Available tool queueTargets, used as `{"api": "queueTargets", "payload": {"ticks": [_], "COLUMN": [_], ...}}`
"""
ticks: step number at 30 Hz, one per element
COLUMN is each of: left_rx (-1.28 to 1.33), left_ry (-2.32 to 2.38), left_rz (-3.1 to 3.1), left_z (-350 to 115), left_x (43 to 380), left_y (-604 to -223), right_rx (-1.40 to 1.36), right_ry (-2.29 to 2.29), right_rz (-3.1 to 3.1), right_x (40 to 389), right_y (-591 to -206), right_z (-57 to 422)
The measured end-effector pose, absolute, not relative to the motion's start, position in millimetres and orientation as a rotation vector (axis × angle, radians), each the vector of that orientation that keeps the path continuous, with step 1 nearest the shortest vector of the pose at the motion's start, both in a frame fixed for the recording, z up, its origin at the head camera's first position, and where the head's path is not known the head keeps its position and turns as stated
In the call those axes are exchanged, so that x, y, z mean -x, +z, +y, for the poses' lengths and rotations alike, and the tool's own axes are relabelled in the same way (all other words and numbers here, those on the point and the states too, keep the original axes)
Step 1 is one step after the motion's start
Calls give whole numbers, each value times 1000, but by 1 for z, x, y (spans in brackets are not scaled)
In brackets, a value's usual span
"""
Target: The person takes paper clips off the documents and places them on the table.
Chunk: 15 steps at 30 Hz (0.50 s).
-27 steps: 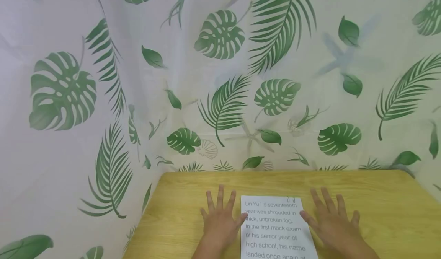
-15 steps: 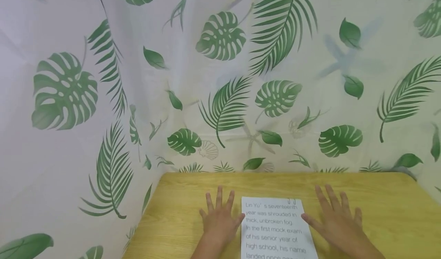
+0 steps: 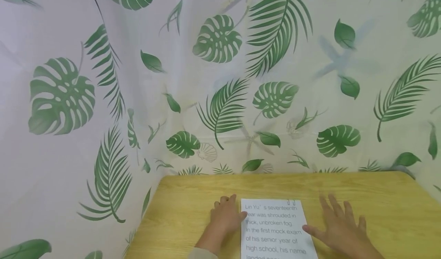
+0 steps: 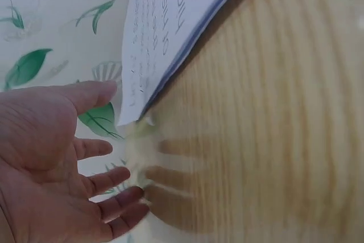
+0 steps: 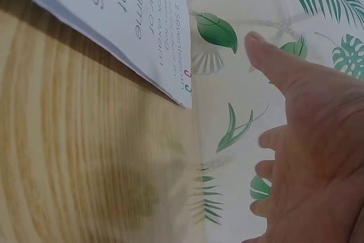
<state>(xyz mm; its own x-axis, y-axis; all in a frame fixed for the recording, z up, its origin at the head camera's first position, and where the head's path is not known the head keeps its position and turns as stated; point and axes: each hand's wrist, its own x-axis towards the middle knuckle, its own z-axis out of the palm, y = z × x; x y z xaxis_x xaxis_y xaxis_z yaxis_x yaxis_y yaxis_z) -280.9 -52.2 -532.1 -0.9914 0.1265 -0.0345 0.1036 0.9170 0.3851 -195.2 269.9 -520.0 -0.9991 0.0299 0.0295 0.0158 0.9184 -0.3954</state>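
A stack of white sheets (image 3: 272,232) printed with large English text lies on the wooden table. Two small paper clips (image 3: 291,202) sit at its top edge, toward the right corner. At the left edge of the sheets is my left hand (image 3: 225,217), its thumb tip overlapping the margin in the head view. In the left wrist view its fingers (image 4: 108,183) are loosely extended and hold nothing. To the right of the sheets my right hand (image 3: 341,228) has its fingers spread, slightly blurred, with the thumb tip near the right edge.
The yellow wood-grain table (image 3: 389,205) reaches back to a white curtain (image 3: 275,67) printed with green leaves, which also runs along the left side. A sleeve cuff (image 3: 202,253) shows on the left forearm.
The left hand has turned and its fingers, spread flat before, are drawn together and bent. The right hand has shifted slightly right and down. The sheets stay in place.
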Motion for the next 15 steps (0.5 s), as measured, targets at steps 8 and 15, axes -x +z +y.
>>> {"api": "queueTargets", "payload": {"ticks": [8, 15], "left_rx": [-280, -346], "left_ry": [669, 791], "left_rz": [2905, 2850], "left_z": [-49, -45], "left_x": [301, 312], "left_y": [-533, -542], "right_rx": [47, 38], "right_ry": [646, 675], "right_rz": [-3130, -3162], "right_x": [189, 188], "right_y": [-526, -522], "right_z": [266, 262]}}
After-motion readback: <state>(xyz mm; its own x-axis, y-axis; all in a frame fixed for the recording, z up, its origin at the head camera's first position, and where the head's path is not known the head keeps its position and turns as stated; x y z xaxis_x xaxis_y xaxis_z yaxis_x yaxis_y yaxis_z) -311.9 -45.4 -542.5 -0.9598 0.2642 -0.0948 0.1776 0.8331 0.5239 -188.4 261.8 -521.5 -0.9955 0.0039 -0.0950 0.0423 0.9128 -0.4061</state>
